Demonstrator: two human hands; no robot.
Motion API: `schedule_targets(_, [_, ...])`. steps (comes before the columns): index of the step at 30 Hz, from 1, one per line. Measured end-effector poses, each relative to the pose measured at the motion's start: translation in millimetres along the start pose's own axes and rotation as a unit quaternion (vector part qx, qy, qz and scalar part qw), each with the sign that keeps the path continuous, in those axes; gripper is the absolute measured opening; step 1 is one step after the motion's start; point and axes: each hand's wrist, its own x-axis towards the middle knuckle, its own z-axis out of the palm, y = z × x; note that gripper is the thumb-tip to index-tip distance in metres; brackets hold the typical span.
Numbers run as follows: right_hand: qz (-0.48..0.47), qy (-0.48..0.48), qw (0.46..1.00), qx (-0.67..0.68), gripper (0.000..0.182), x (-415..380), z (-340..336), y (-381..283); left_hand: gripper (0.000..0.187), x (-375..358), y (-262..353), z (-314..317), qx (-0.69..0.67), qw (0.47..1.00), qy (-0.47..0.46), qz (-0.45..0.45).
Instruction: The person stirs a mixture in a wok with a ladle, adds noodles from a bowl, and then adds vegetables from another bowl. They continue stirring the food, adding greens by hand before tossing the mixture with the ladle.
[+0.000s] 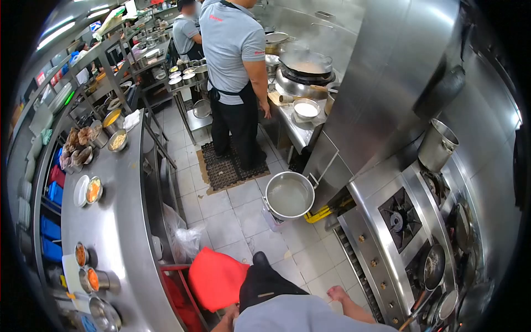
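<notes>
At the bottom, my left hand [229, 316] is closed at the lower edge of a bright red flat piece [217, 278], with its fingers mostly hidden. This piece lies against my left side, beside my black apron. On the other side, my right hand [336, 293] hangs low over the floor, fingers loosely parted and nothing in them. To its right is the stove front [365, 249] with its knobs. A large two-handled pot [289, 195] of cloudy liquid stands on a support ahead of me.
A person [235, 66] in a black apron stands ahead on a dark mat [232, 171], near a steaming wok [305, 63]. Along the left runs a steel counter [116, 221] bearing bowls. A pan [434, 265] sits on the stove; a plastic bag [187, 242] hangs below the counter.
</notes>
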Motion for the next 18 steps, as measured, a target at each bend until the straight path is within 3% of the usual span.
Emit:
schedule_targets(2, [-0.035, 0.001, 0.999, -0.041, 0.013, -6, -18, 0, 0.024, 5, -25, 17, -0.027, 0.992, 0.123, 0.027])
schedule_targets(3, [-0.047, 0.008, 0.998, -0.036, 0.013, 42, -31, -77, 0.024, 59, 18, -44, -0.026, 0.99, 0.13, 0.04])
schedule_targets(5, [-0.104, 0.026, 0.99, -0.094, 0.014, 84, -33, -104, 0.019, 70, 45, -86, -0.142, 0.978, 0.141, 0.055])
schedule_targets(7, [-0.16, 0.047, 0.977, -0.132, 0.014, 106, -43, -151, 0.016, 70, 107, -136, -0.137, 0.98, 0.137, -0.035])
schedule_targets(10, [-0.134, 0.055, 0.985, -0.089, 0.016, 117, -35, -227, 0.015, 73, 159, -183, -0.124, 0.974, 0.187, -0.022])
schedule_targets(12, [-0.12, -0.008, 0.986, -0.114, 0.015, 85, -38, -298, 0.016, 91, 172, -205, -0.114, 0.96, 0.248, 0.062])
schedule_targets(15, [-0.205, -0.003, 0.973, -0.103, 0.015, 126, -11, -317, 0.018, 109, 206, -225, -0.101, 0.962, 0.247, 0.05])
schedule_targets(18, [-0.201, 0.001, 0.978, -0.045, 0.013, 153, -6, -334, 0.021, 137, 212, -232, -0.091, 0.977, 0.187, 0.048])
